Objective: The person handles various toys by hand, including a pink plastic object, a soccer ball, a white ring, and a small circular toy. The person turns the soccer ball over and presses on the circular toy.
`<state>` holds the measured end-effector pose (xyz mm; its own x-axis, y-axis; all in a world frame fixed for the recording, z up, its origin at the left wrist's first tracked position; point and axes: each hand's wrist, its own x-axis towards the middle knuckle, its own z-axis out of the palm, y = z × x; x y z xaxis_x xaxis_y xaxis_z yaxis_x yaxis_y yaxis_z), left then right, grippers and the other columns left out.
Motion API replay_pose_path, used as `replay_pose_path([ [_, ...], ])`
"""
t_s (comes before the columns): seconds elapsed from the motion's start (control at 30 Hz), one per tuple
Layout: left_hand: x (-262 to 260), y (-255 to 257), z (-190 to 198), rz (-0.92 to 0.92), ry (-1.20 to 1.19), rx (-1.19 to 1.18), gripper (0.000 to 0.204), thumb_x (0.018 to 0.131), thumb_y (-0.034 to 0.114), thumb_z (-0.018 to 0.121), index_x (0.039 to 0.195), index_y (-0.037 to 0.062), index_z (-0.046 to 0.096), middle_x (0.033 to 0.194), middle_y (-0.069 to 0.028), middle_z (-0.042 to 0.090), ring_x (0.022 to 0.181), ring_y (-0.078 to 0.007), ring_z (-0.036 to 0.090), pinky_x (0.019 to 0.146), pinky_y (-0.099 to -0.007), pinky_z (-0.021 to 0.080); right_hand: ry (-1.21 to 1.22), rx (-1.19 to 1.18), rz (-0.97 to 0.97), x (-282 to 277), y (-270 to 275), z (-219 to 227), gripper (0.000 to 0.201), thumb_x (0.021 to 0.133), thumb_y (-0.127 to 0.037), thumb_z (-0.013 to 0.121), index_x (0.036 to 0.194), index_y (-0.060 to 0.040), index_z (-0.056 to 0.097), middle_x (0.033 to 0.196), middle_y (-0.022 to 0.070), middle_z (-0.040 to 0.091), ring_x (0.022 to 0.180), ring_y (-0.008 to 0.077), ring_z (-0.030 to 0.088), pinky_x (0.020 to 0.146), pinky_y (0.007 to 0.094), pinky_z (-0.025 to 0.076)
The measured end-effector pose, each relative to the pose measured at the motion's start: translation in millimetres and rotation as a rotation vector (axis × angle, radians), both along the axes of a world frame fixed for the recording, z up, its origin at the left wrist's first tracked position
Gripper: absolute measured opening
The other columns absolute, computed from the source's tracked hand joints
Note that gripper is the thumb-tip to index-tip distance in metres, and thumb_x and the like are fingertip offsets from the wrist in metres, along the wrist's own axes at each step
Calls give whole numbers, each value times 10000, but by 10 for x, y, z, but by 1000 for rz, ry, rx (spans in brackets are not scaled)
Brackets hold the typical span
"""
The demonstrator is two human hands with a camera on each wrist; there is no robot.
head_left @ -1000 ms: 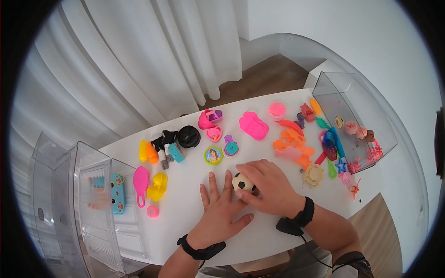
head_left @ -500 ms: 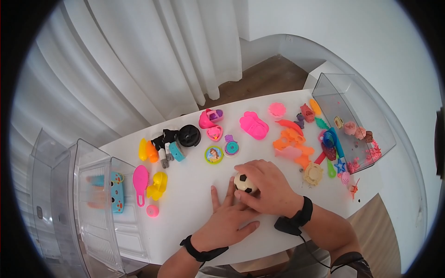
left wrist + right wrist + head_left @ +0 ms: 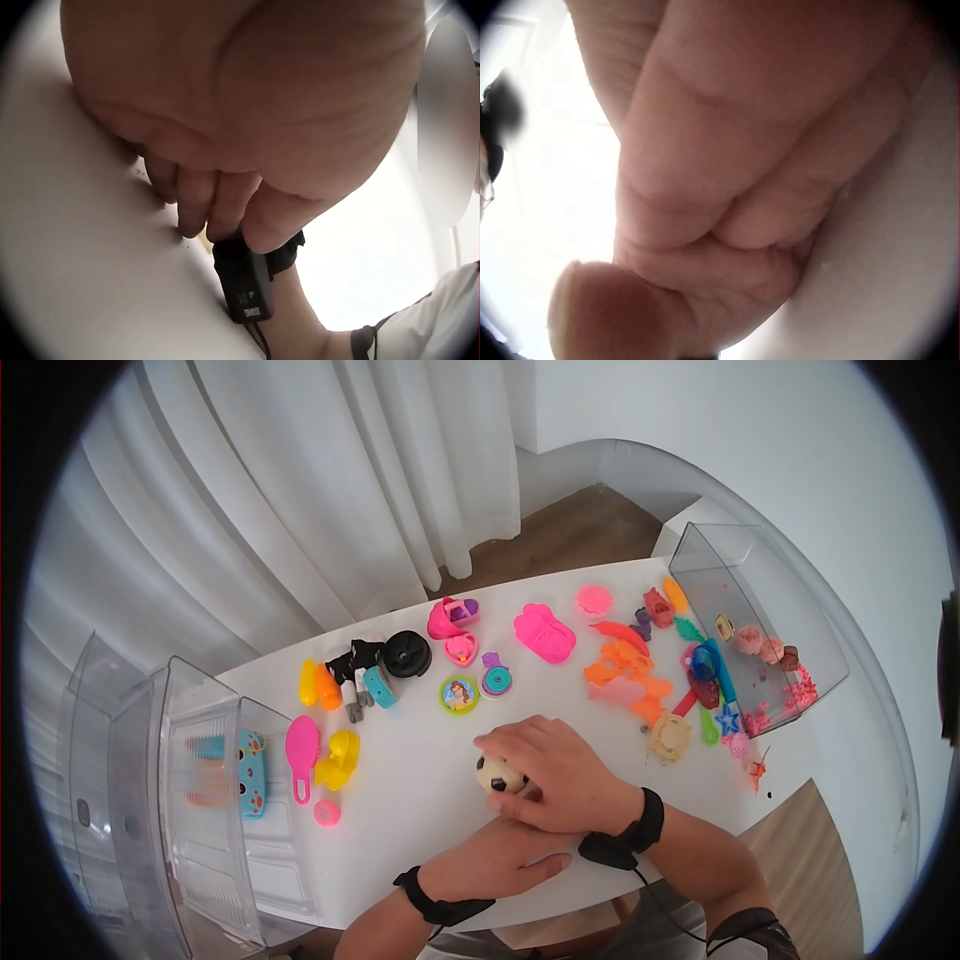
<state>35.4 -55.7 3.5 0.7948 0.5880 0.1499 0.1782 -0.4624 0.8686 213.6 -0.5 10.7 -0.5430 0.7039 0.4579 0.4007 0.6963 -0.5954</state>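
Observation:
A white-and-black toy football (image 3: 498,775) is held by my right hand (image 3: 570,780), whose fingers curl over its top with the thumb at its near side. My left hand (image 3: 490,865) lies flat and low on the white table (image 3: 400,800), its fingers passing under the right palm, so their tips are hidden in the head view. In the left wrist view the left hand (image 3: 240,112) has its fingers extended. The right hand (image 3: 727,150) fills the right wrist view, which does not show the ball.
Several toys line the table's far side, among them a pink tray (image 3: 545,633), a black wheel-like piece (image 3: 407,654) and orange pieces (image 3: 630,675). A pink brush (image 3: 302,745) and yellow toy (image 3: 338,760) lie left. Clear bins stand left (image 3: 205,810) and right (image 3: 760,590).
The right hand has carried the ball a little left and nearer the body. My left hand has drawn back, and its fingers, earlier spread beside the ball, are now under the right hand.

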Motion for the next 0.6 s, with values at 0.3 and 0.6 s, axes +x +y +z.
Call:
replay_pose_path([
  [0.3, -1, -9, -85, -33, 29, -158, 411, 986, 144, 677, 1390, 71, 669, 1339, -201, 660, 1309, -393, 570, 1144, -492, 421, -69, 7, 7, 26, 4, -88, 558, 850, -317, 795, 1332, -86, 633, 1159, 121, 673, 1072, 337, 624, 951, 455, 493],
  [0.6, 13, -37, -123, 53, 101, 96, 471, 1006, 245, 660, 1434, 53, 617, 1555, -235, 493, 1564, -446, 269, 1272, -600, 135, -89, -51, -79, 105, 31, -43, 545, 868, -328, 780, 1311, -53, 621, 1149, 149, 669, 1026, 361, 612, 951, 463, 478],
])
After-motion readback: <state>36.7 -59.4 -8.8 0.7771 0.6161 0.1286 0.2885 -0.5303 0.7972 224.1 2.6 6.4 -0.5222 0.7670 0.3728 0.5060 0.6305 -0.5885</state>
